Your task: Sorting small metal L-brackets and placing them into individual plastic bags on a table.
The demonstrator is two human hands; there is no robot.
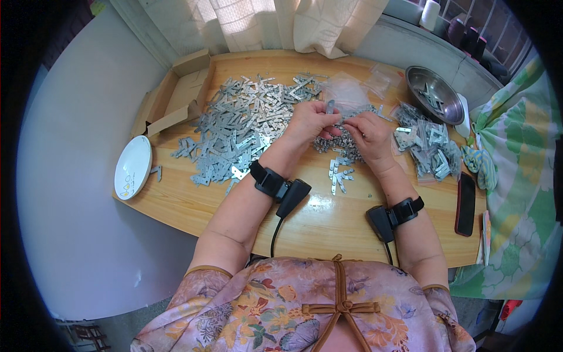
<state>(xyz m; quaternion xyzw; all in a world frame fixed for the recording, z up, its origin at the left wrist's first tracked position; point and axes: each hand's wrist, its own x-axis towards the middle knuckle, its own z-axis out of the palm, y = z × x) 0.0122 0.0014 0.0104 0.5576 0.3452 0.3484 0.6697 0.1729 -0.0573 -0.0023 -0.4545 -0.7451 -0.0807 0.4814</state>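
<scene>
My left hand (311, 122) is closed on a flat metal bracket (330, 107), whose end sticks up between thumb and fingers. Close beside it, the fingertips of my right hand (373, 136) are pinched together at the bracket's lower part; whatever they hold is too small to make out. Both hands are above a heap of small screws or nuts (346, 146). Just in front of that heap lie several metal brackets (338, 175). To the left spreads a large pile of loose flat L-shaped brackets (246, 117).
An open cardboard box (186, 88) and a white plate (132, 168) are at the left. Clear plastic bags (346, 88) lie behind my hands. Filled bags of brackets (434, 149), a metal bowl (413, 76) and a phone (465, 204) are at the right.
</scene>
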